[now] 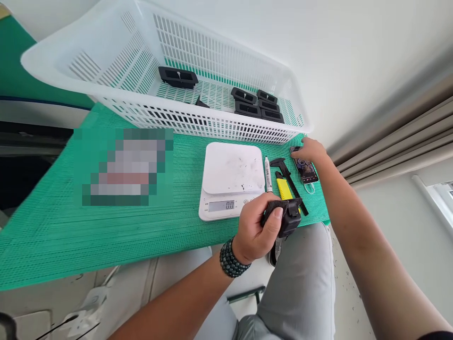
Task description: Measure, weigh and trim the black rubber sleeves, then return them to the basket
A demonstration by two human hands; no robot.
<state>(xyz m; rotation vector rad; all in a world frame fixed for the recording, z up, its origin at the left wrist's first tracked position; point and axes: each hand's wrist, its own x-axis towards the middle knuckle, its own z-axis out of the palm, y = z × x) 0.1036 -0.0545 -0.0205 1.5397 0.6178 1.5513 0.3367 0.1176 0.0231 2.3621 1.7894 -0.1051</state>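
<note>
My left hand, with a dark bead bracelet on the wrist, is closed around a black plastic part at the front edge of the table. Some of the part is hidden by my fingers. My right hand reaches to the far right corner, over the upper end of a phone with a lit screen. Its thumb is over the phone's top edge, and the fingers extend apart from it. Left of the phone lie a black caliper, a yellow utility knife and a white marker.
A white kitchen scale reading 0.0 stands mid-table, with dark shavings on its plate. Behind it, a white plastic basket holds several black plastic parts. Green mesh covers the table. A blurred-out patch lies left. Curtains hang at right.
</note>
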